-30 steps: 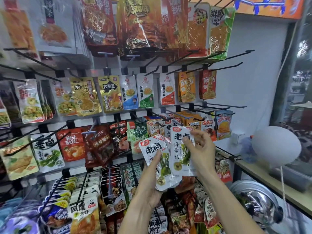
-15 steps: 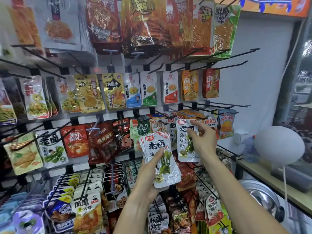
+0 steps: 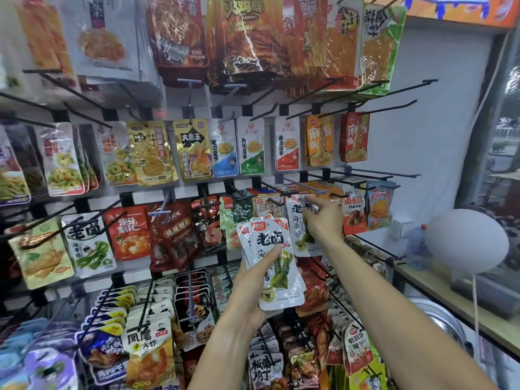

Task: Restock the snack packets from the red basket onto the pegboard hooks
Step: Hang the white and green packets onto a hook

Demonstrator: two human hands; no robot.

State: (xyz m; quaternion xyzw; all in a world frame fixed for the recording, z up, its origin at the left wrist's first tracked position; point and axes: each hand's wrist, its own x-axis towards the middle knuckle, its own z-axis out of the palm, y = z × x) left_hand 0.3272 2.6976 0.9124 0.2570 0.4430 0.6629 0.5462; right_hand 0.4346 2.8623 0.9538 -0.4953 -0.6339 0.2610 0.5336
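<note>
My left hand (image 3: 253,288) grips a fanned stack of white snack packets with green seaweed pictures (image 3: 277,266) at chest height before the pegboard. My right hand (image 3: 320,220) pinches one more white seaweed packet (image 3: 297,220) by its top, raised against a black hook (image 3: 281,190) in the middle row, right of centre. The packet hangs down behind the held stack, so its lower half is partly hidden. The red basket is out of sight.
The pegboard is crowded with hanging packets in several rows; matching white seaweed packets (image 3: 90,243) hang at the left. Bare black hooks (image 3: 374,92) stick out at the upper right. A wooden counter (image 3: 450,302) and a metal bowl (image 3: 441,322) lie to the right.
My right hand lifted the single packet away from the stack, up and to the right, until it reached the hook. My left hand stayed roughly in place with the stack.
</note>
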